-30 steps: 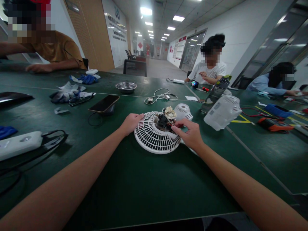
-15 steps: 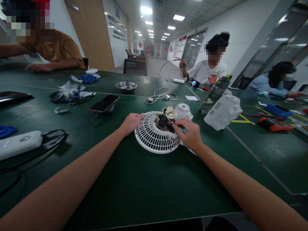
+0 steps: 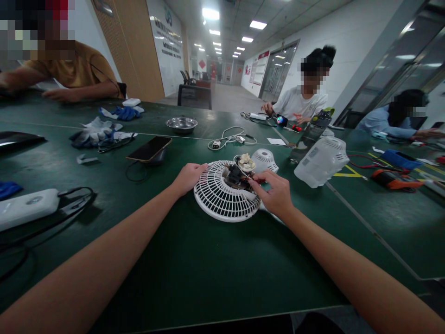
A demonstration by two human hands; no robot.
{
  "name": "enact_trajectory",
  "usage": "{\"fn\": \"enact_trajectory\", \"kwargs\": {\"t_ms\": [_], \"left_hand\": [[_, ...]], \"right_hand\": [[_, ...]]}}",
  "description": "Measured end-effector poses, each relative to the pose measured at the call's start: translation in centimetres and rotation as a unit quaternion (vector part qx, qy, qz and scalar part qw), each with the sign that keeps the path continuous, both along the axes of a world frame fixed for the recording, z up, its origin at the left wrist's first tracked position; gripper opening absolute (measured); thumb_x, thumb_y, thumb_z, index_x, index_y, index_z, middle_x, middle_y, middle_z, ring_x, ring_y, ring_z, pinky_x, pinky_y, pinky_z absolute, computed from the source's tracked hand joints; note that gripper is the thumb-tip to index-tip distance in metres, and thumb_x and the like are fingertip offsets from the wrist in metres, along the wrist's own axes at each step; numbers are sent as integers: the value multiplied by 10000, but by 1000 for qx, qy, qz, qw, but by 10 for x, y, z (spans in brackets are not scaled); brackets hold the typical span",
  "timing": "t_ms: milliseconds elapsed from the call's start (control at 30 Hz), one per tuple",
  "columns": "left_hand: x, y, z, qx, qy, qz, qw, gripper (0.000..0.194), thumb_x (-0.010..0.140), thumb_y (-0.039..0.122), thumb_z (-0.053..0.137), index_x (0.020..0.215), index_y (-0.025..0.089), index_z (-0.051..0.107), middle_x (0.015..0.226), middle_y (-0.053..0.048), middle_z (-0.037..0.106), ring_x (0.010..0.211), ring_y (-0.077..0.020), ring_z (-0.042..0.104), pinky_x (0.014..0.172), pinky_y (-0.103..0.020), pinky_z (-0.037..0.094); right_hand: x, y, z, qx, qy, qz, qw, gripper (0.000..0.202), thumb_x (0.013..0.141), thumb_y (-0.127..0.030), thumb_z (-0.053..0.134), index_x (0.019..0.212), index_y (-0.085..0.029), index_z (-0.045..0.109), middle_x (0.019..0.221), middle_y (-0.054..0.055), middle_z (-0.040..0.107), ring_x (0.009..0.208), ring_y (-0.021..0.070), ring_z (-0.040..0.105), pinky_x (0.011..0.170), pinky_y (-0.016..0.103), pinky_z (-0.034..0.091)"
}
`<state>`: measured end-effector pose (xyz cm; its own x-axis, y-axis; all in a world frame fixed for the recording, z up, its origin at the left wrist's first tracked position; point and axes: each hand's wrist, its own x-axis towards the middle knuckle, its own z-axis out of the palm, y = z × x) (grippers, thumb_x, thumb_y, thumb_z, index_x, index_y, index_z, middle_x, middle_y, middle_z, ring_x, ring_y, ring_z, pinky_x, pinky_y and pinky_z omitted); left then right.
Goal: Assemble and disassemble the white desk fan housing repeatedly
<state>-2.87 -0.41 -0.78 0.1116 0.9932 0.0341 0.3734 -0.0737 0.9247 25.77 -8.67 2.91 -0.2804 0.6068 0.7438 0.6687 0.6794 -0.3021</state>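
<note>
A round white fan grille [image 3: 222,202] lies on the green table, with a dark motor assembly [image 3: 236,175] and a cream-coloured part [image 3: 246,162] on its middle. At the grille's upper left rim, my left hand [image 3: 189,177] grips the edge with its fingers together. My right hand [image 3: 274,190] is at the right side of the motor, thumb and forefinger pinched near some thin wires; what lies between the fingertips is too small to make out. Just behind that hand stands a white vented cover [image 3: 264,160].
Behind the grille are a coiled white cable [image 3: 229,139] and a metal bowl [image 3: 181,124]. A phone [image 3: 150,149] and gloves [image 3: 95,134] lie left. A bottle [image 3: 309,139], a translucent white container [image 3: 321,162] and an orange meter [image 3: 396,180] are right. Three people sit around the table.
The person across the table has lowered a raised hand, and the dark cable it held has come down to the table. My hands and the grille have hardly moved.
</note>
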Motion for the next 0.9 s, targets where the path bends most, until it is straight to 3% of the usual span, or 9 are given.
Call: {"fn": "enact_trajectory", "kwargs": {"t_ms": [533, 900], "left_hand": [[4, -6, 8, -4, -15, 25, 1000, 405, 842, 540, 636, 677, 174, 698, 633, -36, 695, 599, -194, 619, 570, -300, 427], [3, -4, 6, -19, -11, 12, 1000, 418, 878, 547, 599, 730, 170, 702, 675, -42, 711, 614, -201, 641, 577, -310, 451]], "right_hand": [[0, -2, 2, -69, 28, -54, 996, 196, 891, -337, 710, 766, -189, 684, 682, 4, 688, 576, 119, 582, 601, 285, 461], [1, 1, 1, -65, -8, -61, 996, 245, 926, -354, 669, 741, -193, 661, 647, -2, 654, 566, 122, 553, 595, 293, 426]]}}
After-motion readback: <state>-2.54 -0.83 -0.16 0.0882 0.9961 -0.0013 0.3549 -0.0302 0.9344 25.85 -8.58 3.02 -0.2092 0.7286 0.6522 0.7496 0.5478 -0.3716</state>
